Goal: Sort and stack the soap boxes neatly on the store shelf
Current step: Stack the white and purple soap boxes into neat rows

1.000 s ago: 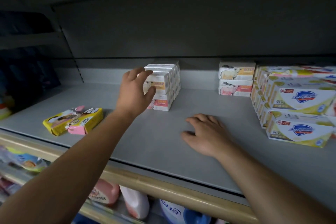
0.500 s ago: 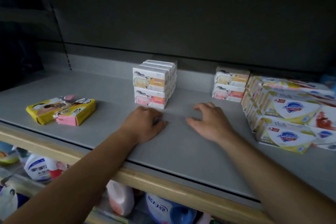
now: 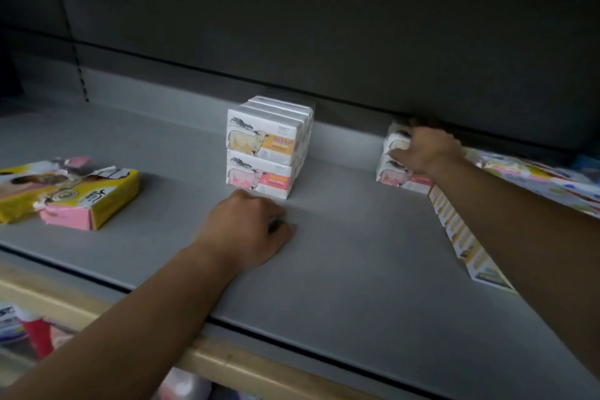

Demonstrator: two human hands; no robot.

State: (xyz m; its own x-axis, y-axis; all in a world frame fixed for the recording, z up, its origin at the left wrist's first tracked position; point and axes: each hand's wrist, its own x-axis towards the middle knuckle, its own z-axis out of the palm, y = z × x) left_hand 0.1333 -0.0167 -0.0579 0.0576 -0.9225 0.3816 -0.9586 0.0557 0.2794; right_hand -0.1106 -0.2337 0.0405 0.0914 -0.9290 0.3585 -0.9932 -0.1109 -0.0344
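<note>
Right hand (image 3: 423, 149) grip wraps the top soap box (image 3: 394, 144) at shelf back

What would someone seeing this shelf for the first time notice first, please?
Probably the white sheep-print soap boxes, stacked two high in rows at the middle back of the grey shelf. Next, the right hand reaching over a second, smaller stack of sheep boxes at the back right, while the left hand rests curled on the shelf in front. At far left lie torn yellow and pink packs.
</note>
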